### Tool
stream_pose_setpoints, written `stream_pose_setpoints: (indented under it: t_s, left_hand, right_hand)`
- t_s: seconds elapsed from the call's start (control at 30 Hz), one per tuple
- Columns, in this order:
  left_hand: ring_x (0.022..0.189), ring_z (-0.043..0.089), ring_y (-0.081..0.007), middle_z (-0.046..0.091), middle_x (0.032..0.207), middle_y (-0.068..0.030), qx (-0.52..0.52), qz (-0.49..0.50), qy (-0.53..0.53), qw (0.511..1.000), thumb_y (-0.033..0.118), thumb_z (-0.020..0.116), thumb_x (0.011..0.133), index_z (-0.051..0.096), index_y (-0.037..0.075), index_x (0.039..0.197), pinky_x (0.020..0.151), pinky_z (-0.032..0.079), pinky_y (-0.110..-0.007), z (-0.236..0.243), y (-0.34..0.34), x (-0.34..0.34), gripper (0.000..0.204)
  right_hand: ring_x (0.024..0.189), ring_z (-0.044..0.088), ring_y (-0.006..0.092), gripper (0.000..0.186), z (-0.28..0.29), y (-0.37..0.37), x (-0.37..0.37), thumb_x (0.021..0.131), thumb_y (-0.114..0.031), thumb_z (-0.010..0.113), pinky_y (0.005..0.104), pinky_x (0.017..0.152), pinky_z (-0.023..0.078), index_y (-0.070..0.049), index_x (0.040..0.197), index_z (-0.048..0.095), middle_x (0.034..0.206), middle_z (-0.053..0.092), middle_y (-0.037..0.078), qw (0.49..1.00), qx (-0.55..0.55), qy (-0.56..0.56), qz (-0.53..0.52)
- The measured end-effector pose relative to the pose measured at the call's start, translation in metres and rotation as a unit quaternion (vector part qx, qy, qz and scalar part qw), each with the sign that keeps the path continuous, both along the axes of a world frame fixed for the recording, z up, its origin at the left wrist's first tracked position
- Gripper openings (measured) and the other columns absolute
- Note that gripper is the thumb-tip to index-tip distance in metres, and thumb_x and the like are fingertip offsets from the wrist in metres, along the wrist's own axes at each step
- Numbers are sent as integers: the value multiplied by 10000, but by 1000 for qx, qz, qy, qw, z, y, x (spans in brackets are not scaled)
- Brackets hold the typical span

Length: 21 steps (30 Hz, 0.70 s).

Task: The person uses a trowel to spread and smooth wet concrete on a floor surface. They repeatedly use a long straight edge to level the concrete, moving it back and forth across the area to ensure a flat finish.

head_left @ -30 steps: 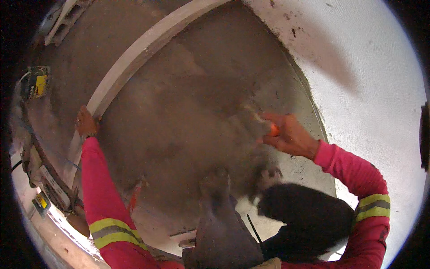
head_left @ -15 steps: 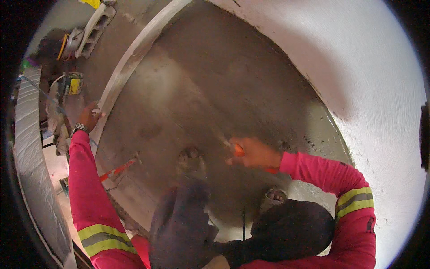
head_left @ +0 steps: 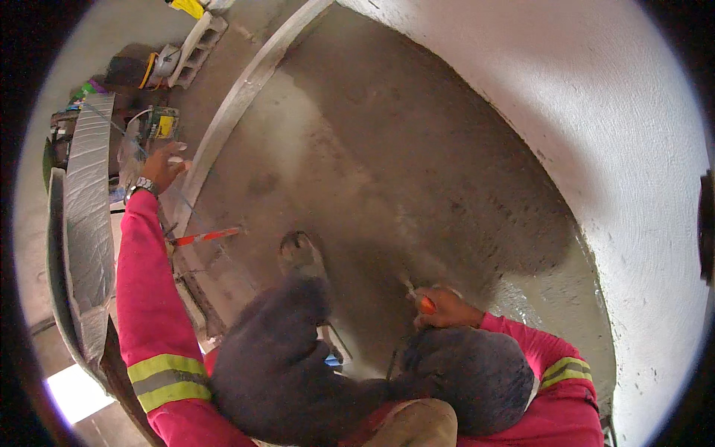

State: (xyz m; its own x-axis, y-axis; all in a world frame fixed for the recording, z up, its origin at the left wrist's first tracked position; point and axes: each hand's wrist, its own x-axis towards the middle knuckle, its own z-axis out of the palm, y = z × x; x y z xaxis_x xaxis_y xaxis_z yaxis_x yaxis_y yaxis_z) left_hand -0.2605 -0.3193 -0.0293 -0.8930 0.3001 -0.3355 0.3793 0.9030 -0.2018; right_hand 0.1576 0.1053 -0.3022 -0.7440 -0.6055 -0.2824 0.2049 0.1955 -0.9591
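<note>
Far to the right of centre, my right hand [head_left: 449, 307] is closed around the orange handle [head_left: 427, 304] of what looks like a trowel, low over a grey-brown mortar surface [head_left: 357, 149]. Its blade is mostly hidden. On the left, my left hand [head_left: 165, 168] has its fingers apart, beside a pale curved-looking board [head_left: 237, 104] that edges the mortar. Nothing shows in its grasp. A thin blue string [head_left: 179, 195] runs close by this hand. My dark-clad knees block part of the surface in front of me.
A rough white wall [head_left: 633, 149] bounds the right side. An orange-red bar [head_left: 207, 237] lies at the left edge of the mortar. Beyond the board are a bucket with a yellow label [head_left: 163, 125], a hollow concrete block [head_left: 198, 54] and a silvery wrapped panel [head_left: 91, 201].
My right hand has moved nearer to me and slightly right with the orange-handled tool. My left hand has come off the board's edge, its fingers opening. The view has shifted.
</note>
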Motion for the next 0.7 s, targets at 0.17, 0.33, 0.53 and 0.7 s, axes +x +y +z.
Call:
stream_pose_setpoints:
  t_s: [0.17,0.33,0.53,0.7]
  left_hand:
    - [978,606,-260,603,1118,-121,72,104,-25,992,266,677,776,522,161,1209,842,469,-363,-22,-4,8,472]
    - [1040,571,-310,591,1144,-133,29,126,-26,991,398,689,746,490,138,1248,878,453,-398,-83,-66,-12,599]
    - [1140,486,-355,504,1234,-214,7,170,33,985,497,711,681,406,18,1292,966,383,-412,-174,-126,-54,835]
    - [1200,421,-357,435,1283,-254,66,170,124,975,475,731,668,345,-43,1307,1006,341,-413,-234,-177,-110,909]
  right_hand:
    - [958,568,327,513,-25,-13,46,797,-380,623,419,819,450,-86,1193,484,1052,588,153,999,13,22,-32]
    - [966,568,333,485,9,-10,31,804,-351,633,438,816,451,-89,1187,492,1041,593,164,991,64,-116,6]
    - [841,595,328,348,5,-22,39,803,-321,640,444,756,460,-103,1060,555,954,611,140,968,69,-214,-112]
    - [897,546,361,323,9,-29,27,762,-249,695,426,802,415,-66,1002,580,932,584,176,972,184,-135,-50]
